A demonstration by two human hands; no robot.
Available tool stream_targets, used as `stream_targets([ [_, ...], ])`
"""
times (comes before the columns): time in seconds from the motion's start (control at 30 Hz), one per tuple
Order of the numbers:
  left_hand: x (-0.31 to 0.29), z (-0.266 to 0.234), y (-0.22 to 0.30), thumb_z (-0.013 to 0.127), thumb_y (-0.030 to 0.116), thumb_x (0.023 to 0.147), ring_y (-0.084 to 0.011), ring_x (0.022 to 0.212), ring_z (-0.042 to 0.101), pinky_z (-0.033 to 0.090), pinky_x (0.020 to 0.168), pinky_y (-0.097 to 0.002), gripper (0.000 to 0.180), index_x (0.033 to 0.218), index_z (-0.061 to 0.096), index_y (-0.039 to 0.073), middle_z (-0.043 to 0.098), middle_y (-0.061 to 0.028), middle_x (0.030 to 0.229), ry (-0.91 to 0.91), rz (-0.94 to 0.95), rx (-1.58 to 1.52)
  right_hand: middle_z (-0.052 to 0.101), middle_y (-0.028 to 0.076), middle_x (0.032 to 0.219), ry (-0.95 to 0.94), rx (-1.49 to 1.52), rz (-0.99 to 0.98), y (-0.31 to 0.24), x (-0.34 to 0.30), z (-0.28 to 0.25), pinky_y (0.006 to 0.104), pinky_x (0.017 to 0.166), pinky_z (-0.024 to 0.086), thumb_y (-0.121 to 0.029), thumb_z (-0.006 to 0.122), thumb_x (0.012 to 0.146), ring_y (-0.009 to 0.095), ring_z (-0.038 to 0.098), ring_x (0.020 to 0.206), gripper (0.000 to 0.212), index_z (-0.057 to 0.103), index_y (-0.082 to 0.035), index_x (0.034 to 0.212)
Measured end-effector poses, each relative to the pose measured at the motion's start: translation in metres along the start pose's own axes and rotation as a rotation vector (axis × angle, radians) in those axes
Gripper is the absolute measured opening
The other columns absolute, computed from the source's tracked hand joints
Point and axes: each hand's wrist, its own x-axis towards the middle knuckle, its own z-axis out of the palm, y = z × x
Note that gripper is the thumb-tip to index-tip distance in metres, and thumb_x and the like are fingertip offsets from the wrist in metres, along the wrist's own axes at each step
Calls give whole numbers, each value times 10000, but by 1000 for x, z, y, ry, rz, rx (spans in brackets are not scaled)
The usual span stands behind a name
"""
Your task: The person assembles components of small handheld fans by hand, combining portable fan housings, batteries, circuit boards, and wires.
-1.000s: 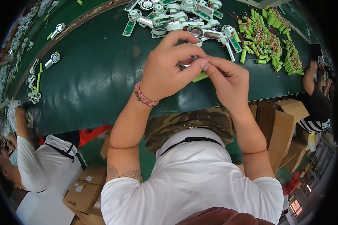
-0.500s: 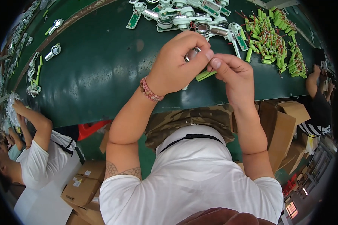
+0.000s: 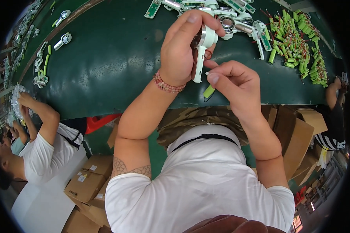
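Note:
My left hand point(image 3: 179, 52) is wrapped round a pale mint handheld fan point(image 3: 200, 62), its handle pointing down toward me. Just to the right, my right hand point(image 3: 239, 83) pinches a small white plug point(image 3: 207, 73) between thumb and fingers. A green cylindrical battery point(image 3: 209, 91) with a dark wire loop hangs below those fingers. A gap shows between the plug and the fan's handle. The fan's inner side is partly hidden by my left palm.
Ahead lies a pile of half-open fans point(image 3: 243, 28) on the green table point(image 3: 116, 73). At right is a heap of green batteries with red wires point(image 3: 291, 46). More fan parts point(image 3: 39, 64) lie at left. Cardboard boxes point(image 3: 293, 141) stand by the table, and a co-worker point(image 3: 42, 155) sits at left.
My hands have moved apart. The left one has turned, bringing the fan's side and handle into view. The battery now hangs lower, below my right fingers.

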Motion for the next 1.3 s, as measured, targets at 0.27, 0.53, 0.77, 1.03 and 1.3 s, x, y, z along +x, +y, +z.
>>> stream_targets([
  [0.27,-1,-2,-5,327,296,1039,-101,527,403,332,449,-212,310,1009,515,51,566,-152,980,-134,-33,-194,680,60,887,-65,29,112,-2,-2,4,218,707,479,34,673,850,71,603,817,57,668,36,906],
  [0.53,-1,2,-3,356,337,1041,-92,530,423,358,457,-212,342,974,535,53,596,-131,918,-93,-26,-142,680,66,919,-57,60,80,-5,-5,6,240,786,481,41,673,845,95,608,902,61,669,36,906],
  [0.77,-1,2,-9,410,355,1033,-71,604,507,428,517,-215,368,924,578,46,645,-77,851,-69,147,84,683,43,836,-61,-153,-87,-4,-6,7,335,992,458,32,678,831,92,626,855,38,667,34,867],
  [1.03,-3,1,-6,410,330,1034,-70,641,521,433,541,-222,354,924,581,40,641,-65,846,-144,116,40,678,37,841,-68,-47,141,-13,-8,8,256,816,497,20,677,839,72,605,794,32,667,35,866],
  [1.3,-6,5,-7,417,316,1033,-68,635,512,419,538,-224,347,917,580,33,637,-57,843,-175,125,35,668,31,834,-74,-7,182,-13,-10,8,207,682,465,9,684,844,56,581,756,53,669,42,883],
])
